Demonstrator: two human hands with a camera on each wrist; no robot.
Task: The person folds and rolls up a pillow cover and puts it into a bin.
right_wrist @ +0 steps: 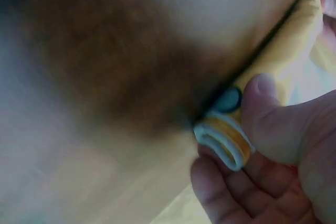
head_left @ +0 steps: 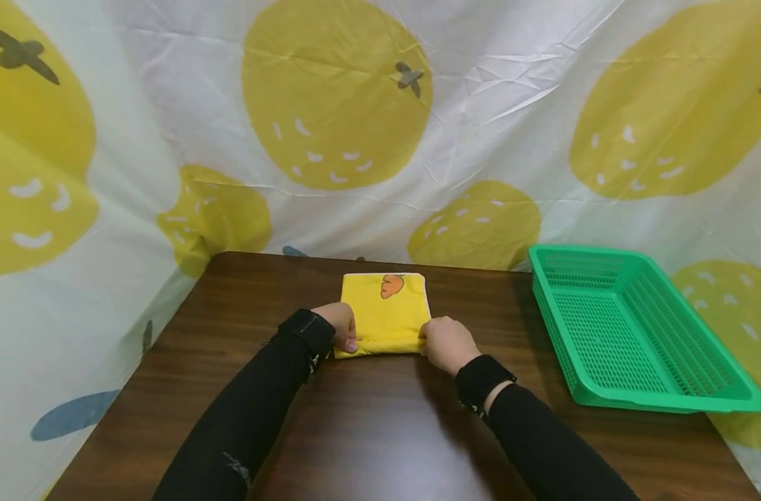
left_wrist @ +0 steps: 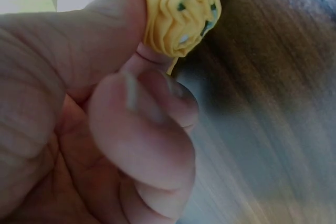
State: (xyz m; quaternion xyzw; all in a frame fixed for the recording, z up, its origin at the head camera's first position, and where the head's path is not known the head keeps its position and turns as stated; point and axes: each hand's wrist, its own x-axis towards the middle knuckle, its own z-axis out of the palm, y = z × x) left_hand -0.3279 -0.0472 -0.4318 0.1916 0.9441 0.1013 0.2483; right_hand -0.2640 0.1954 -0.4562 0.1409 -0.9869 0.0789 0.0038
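A yellow cloth (head_left: 387, 313) with an orange carrot-like print and a pale edge lies folded on the brown table, its near edge rolled up. At the near left corner, my left hand (head_left: 343, 325) pinches the roll. In the left wrist view, the rolled end (left_wrist: 184, 17) shows spiral layers with dark green specks beside the thumb. My right hand (head_left: 448, 344) holds the near right corner. The right wrist view shows thumb and fingers around the other rolled end (right_wrist: 228, 145), which has a white rim and a blue-green printed spot.
To the right, a green plastic basket (head_left: 574, 348) stands on the wooden table (head_left: 368, 431). A white sheet (head_left: 481, 90) with large yellow fruit prints hangs behind the table and along its sides.
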